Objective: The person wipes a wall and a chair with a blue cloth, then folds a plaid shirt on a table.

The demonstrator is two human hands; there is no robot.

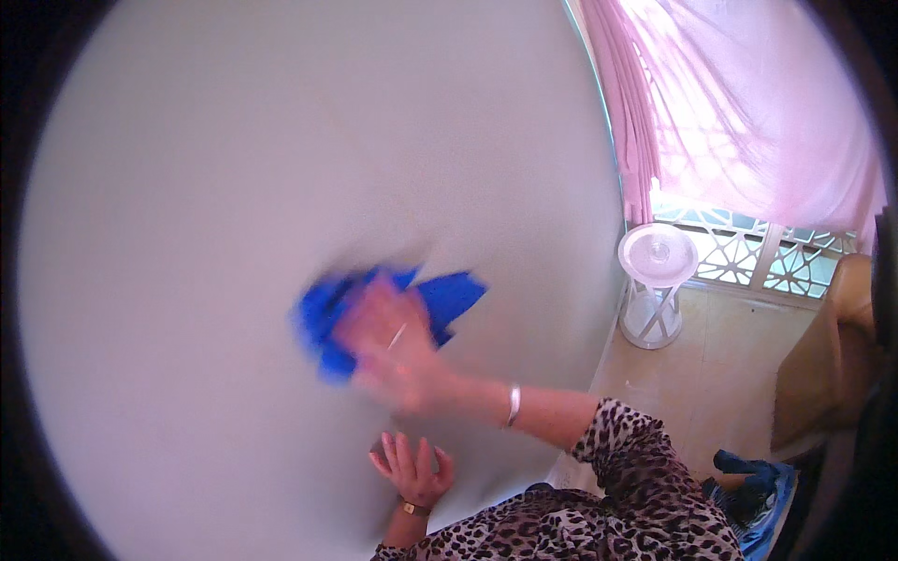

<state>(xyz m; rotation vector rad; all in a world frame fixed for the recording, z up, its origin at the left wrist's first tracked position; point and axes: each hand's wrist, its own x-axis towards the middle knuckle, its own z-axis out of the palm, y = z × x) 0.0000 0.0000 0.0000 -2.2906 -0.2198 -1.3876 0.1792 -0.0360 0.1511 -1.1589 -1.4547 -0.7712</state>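
My right hand (391,341), blurred by motion, presses a bright blue cloth (453,297) against the pale wall (196,187), a little left of the picture's middle. The cloth is bunched under the palm, with loose corners sticking out to the right and below. A silver bangle circles that wrist. Lower down, my left hand (412,467) rests on or very near the same wall with its fingers apart and nothing in them. It wears a watch on the wrist. Both forearms come from a leopard-print top at the bottom edge.
To the right, a pink curtain (748,103) hangs over a window with a white lattice grille (725,257). A round white stand (645,309) is beside the wall's edge. A brown upholstered chair (814,365) and blue denim cloth (762,496) are at the lower right, by the tiled floor (711,365).
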